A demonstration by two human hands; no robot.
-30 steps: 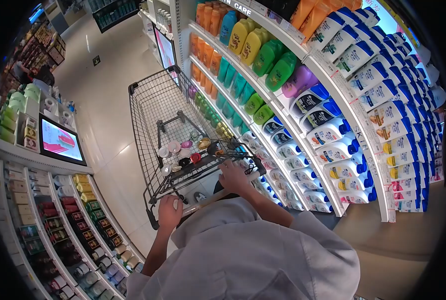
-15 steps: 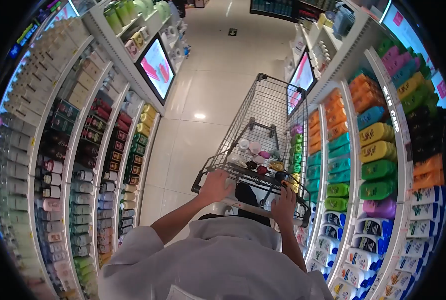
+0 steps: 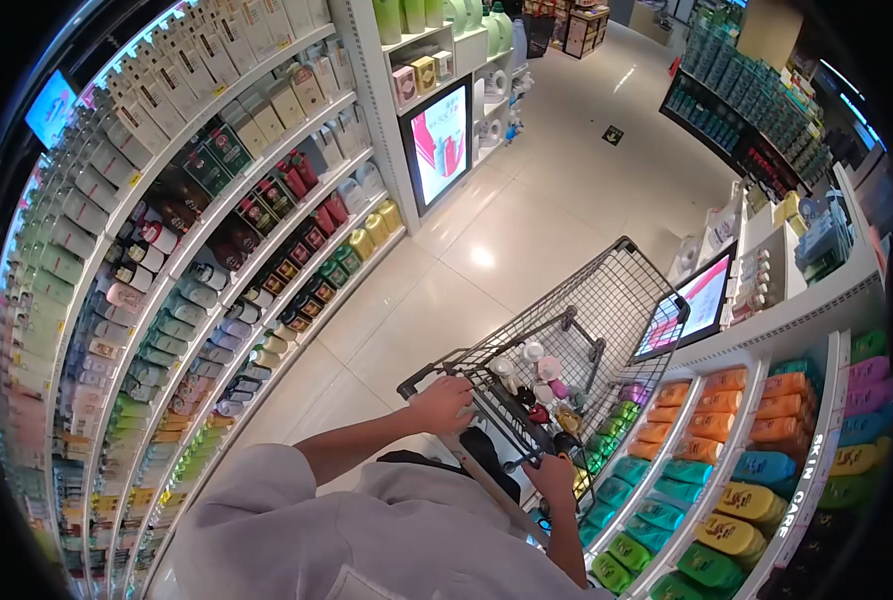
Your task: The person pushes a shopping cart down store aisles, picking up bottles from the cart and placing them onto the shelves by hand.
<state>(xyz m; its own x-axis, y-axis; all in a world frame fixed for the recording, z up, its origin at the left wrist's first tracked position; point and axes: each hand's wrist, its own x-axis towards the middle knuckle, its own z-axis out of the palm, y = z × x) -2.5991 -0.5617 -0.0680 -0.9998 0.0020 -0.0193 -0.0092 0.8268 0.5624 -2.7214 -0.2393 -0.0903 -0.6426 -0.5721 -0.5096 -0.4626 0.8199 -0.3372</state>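
A wire shopping cart [image 3: 616,300] stands in front of me, angled toward the upper right. My left hand [image 3: 441,405] is closed around the left end of its handle [image 3: 481,470]. At the rear right of the cart, my right hand [image 3: 551,478] rests with curled fingers on the cart's edge; exactly which part it grips is partly hidden. Between the hands, a dark ring-like fitting [image 3: 512,466] hangs by the handle. Several small bottles and jars [image 3: 546,370], white, pink, dark red and yellowish, lie inside the basket near its rear.
Curved shelves of bottles and boxes [image 3: 256,215] line the left side. Colourful bottles [image 3: 736,520] fill the shelves close by on the right. Lit screens stand at the left shelf end [image 3: 441,145] and beside the cart [image 3: 696,300]. Pale tiled floor [image 3: 546,215] runs ahead to a stocked display [image 3: 746,100].
My view has turned right, so the left shelves and far display show more. The cart appears lower and more tilted rightward. My right hand has shifted inward along the cart; the left keeps its hold.
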